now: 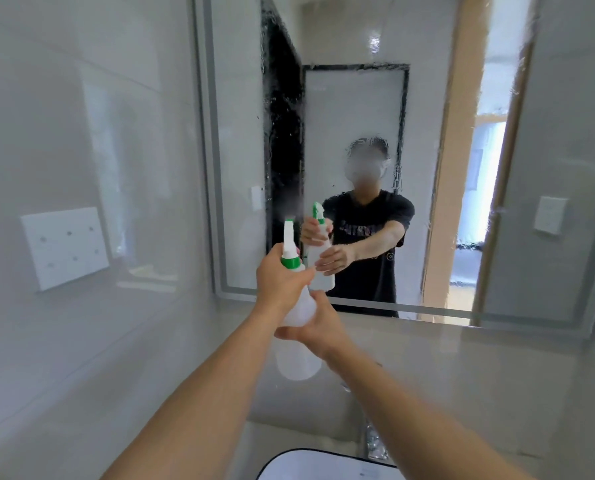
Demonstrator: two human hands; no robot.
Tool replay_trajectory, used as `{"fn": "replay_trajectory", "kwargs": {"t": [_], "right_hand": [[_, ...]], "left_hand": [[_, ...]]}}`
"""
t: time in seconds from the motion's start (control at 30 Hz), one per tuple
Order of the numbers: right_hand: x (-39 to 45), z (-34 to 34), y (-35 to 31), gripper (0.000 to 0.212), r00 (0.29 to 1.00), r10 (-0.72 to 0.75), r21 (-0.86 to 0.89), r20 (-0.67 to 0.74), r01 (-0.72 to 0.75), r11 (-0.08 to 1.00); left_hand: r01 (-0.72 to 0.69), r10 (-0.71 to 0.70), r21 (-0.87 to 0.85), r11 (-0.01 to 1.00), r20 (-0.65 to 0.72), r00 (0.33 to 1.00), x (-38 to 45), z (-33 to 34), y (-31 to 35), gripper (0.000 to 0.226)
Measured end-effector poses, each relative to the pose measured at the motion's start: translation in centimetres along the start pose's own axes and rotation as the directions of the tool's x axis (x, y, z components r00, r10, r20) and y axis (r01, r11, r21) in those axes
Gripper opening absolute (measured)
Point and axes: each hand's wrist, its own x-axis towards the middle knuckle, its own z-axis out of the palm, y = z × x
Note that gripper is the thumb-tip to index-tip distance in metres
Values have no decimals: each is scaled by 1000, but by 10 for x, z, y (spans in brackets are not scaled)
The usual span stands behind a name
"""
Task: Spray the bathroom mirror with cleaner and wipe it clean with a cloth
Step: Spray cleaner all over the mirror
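Two hands gripping one translucent spray bottle [298,306], left hand [280,282] at neck, right hand [320,327] around body, contents unclear, droplet-streaked mirror [358,98]

Bare forearms, no sleeves at wrists, no watch or rings visible. Mirror reflection: black short-sleeved T-shirt [368,237], pale chest lettering, too blurred to read.

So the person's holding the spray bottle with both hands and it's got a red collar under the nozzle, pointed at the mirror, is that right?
Not quite: the collar is green, not red, as the head view shows. The rest holds: the left hand grips the neck of the spray bottle, the right hand steadies its body, and the nozzle points at the mirror.
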Motion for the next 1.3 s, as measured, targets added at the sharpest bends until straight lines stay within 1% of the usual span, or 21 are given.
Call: {"fn": "replay_trajectory", "kwargs": {"t": [0.13, 0.27, 0.4, 0.53, 0.6, 0.7, 0.8, 0.93, 1.07, 1.13, 1.2, 1.3], "right_hand": [[3, -7, -16, 73, 999, -42, -33, -33, 40, 999], [13, -25, -45, 72, 991, -105, -22, -83, 103, 994], [33, -54, -89, 74, 971, -199, -49, -134, 194, 980], [48, -86, -137, 73, 937, -305, -82, -168, 295, 952], [55, -97, -156, 80, 920, -350, -111, -179, 334, 936], [63, -108, -169, 95, 909, -368, -156, -196, 341, 927], [62, -115, -172, 94, 906, -363, -165, -217, 332, 929], [54, -125, -164, 84, 907, -349, -125, -238, 327, 937], [50, -140, -151, 89, 899, -331, -138, -286, 303, 943], [46, -153, -144, 84, 908, -292, -145, -300, 259, 955], [39, -169, -136, 79, 915, -259, -134, -310, 228, 964], [26, -195, -120, 75, 919, -204, -122, -336, 172, 978]], "left_hand": [[-17, 17, -24, 1000, 6, 1000, 11, -1, 14, 31], [-71, 76, -105, 992, 49, 996, 35, -1, 41, 38], [-155, 173, -205, 966, 75, 982, 59, -1, 95, 42], [-184, 199, -272, 945, 28, 980, 85, -5, 150, 35], [-196, 206, -272, 942, 7, 979, 96, -6, 170, 31], [-221, 227, -283, 933, -11, 974, 104, -3, 190, 24], [-230, 237, -273, 934, -6, 971, 102, 3, 198, 22], [-223, 251, -275, 935, 71, 965, 104, 17, 198, 25], [-169, 244, -334, 927, 197, 950, 98, 35, 198, 36], [-144, 241, -359, 922, 243, 939, 92, 49, 199, 41], [-134, 254, -380, 915, 287, 923, 86, 64, 201, 38], [-98, 271, -403, 910, 400, 876, 74, 88, 203, 34]]}}
